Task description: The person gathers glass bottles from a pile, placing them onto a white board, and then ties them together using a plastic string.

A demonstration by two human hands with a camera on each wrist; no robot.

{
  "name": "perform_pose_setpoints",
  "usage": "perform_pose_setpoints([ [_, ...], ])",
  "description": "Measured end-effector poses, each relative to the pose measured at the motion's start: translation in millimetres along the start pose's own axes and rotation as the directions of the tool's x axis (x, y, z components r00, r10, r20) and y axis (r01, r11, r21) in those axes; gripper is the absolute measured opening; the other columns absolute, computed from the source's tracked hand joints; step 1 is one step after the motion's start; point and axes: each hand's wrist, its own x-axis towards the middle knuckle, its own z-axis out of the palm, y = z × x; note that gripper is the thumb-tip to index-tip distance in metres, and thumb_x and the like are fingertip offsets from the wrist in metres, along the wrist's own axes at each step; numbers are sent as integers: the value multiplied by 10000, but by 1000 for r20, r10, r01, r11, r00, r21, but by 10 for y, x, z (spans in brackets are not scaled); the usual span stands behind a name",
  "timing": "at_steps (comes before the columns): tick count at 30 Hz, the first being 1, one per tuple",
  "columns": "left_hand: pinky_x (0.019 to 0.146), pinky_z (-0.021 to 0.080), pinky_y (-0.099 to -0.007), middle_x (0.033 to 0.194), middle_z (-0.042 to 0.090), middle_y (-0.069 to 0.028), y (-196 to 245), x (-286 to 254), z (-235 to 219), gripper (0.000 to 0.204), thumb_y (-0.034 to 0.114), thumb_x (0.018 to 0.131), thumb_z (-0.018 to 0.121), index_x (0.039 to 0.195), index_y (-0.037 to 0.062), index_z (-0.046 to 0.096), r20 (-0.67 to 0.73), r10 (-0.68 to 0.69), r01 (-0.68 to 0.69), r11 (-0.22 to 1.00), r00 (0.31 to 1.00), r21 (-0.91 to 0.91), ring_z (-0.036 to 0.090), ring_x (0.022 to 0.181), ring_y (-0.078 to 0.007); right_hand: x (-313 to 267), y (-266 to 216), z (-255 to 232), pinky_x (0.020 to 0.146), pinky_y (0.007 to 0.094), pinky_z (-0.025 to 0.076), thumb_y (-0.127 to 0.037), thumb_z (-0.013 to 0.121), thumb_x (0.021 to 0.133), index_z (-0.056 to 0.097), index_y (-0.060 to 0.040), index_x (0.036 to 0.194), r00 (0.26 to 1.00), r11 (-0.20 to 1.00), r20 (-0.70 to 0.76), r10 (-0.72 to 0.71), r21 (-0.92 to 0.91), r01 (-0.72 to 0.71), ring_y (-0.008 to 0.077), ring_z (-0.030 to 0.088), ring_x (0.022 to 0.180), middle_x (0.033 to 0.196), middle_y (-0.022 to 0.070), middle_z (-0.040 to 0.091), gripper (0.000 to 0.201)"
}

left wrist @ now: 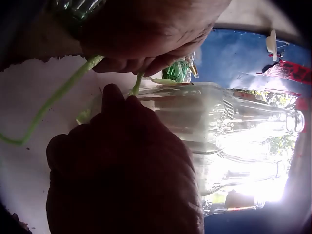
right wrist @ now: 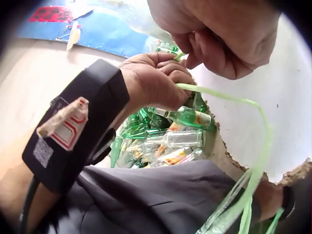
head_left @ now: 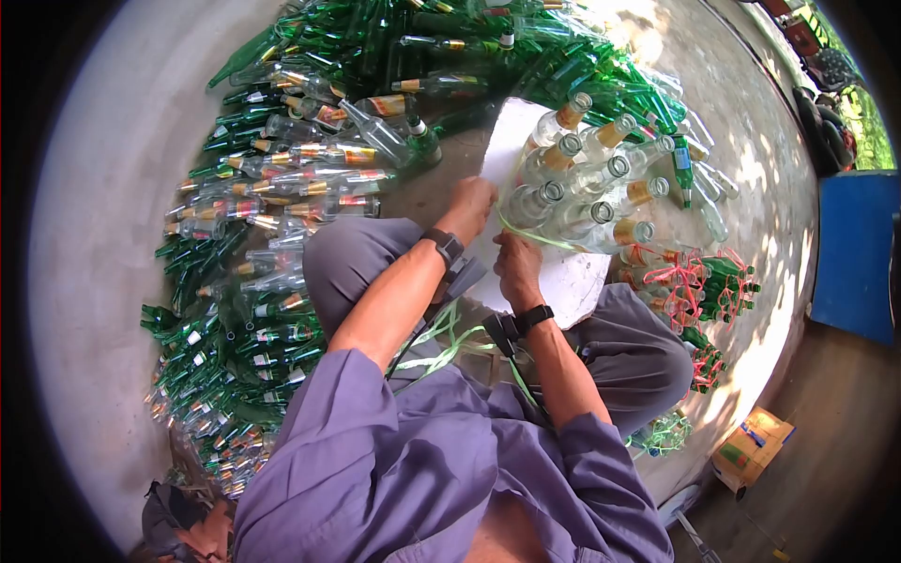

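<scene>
Both hands work a length of pale green plastic string (right wrist: 229,96) low beside a cluster of clear glass bottles (head_left: 582,176). The bottles stand upright on a white board (head_left: 582,286), and the string passes around their near side. My left hand (head_left: 474,208) has its fingers curled on the string, with a strand running out below the palm. Closer to my body, my right hand (head_left: 521,267) pinches the string between thumb and fingers. In the left wrist view a short taut piece of string (left wrist: 137,84) spans the small gap between the two hands.
Loose green strands (head_left: 441,342) hang between the knees. Piles of green bottles (head_left: 375,42) and labelled clear bottles (head_left: 319,155) lie ahead and to the left. Bundles tied with red string (head_left: 680,281) stand at right, near a cardboard box (head_left: 753,446) and a blue panel (head_left: 854,253).
</scene>
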Motion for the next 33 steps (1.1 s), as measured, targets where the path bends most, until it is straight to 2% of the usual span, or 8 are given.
perform_pose_setpoints([
  [8, 384, 171, -299, 543, 336, 29, 14, 94, 178, 210, -33, 693, 560, 632, 120, 430, -50, -28, 26, 998, 998, -49, 254, 378, -91, 16, 37, -207, 407, 240, 290, -198, 627, 901, 641, 6, 777, 998, 995, -9, -55, -89, 54, 70, 394, 429, 571, -37, 481, 239],
  [10, 383, 167, -303, 550, 324, 26, 5, 76, 159, 203, -47, 691, 551, 641, 107, 429, -28, -22, 19, 994, 999, -105, 244, 379, -94, 19, 13, -221, 457, 256, 344, -187, 603, 918, 642, 26, 776, 928, 828, 123, -351, -423, 369, 97, 448, 471, 597, -2, 545, 259],
  [19, 363, 197, -347, 549, 390, -29, -8, 118, 185, 106, -50, 696, 540, 672, 44, 498, -59, -26, 17, 990, 998, -138, 324, 368, -146, -9, -94, -284, 379, 227, 223, -217, 624, 933, 626, -14, 760, 989, 940, 66, -132, -310, 146, 36, 290, 391, 513, -72, 367, 266],
  [23, 394, 184, -307, 569, 329, -2, 35, 55, 231, 150, -45, 711, 521, 689, 82, 444, -27, -23, 21, 997, 999, -72, 264, 392, -111, 276, 269, -589, 382, 222, 227, -202, 635, 915, 622, -13, 753, 909, 847, 223, -352, -337, 411, 38, 292, 390, 514, -71, 365, 249],
  [24, 397, 190, -307, 571, 330, -2, 12, 79, 214, 146, -40, 713, 518, 688, 83, 443, -28, -20, 18, 996, 999, -89, 265, 396, -112, 60, 23, -360, 388, 224, 227, -195, 635, 907, 625, -13, 742, 994, 963, 5, -113, -246, 111, 37, 300, 402, 521, -71, 375, 246],
  [27, 363, 198, -340, 553, 368, -23, -74, 202, 172, 122, -60, 700, 524, 668, 51, 484, -25, -36, 33, 993, 999, -116, 308, 380, -137, -45, -101, -313, 399, 235, 244, -191, 641, 898, 641, -11, 732, 996, 967, -10, -84, -243, 79, 45, 325, 416, 528, -61, 406, 244],
  [31, 384, 214, -323, 555, 348, -11, -70, 140, 186, 116, -47, 715, 533, 681, 52, 483, -34, -10, 6, 995, 999, -100, 309, 395, -131, -21, -5, -319, 400, 270, 296, -254, 630, 905, 678, 2, 741, 930, 837, 92, -356, -412, 361, 81, 378, 413, 521, -24, 436, 307],
  [33, 387, 208, -318, 549, 330, -3, -88, 172, 131, 109, -39, 723, 532, 699, 57, 484, -4, -19, 18, 992, 1000, -124, 296, 395, -132, -48, -21, -327, 394, 272, 297, -256, 626, 908, 679, 4, 737, 988, 948, -40, -146, -291, 128, 85, 384, 408, 519, -17, 445, 316],
])
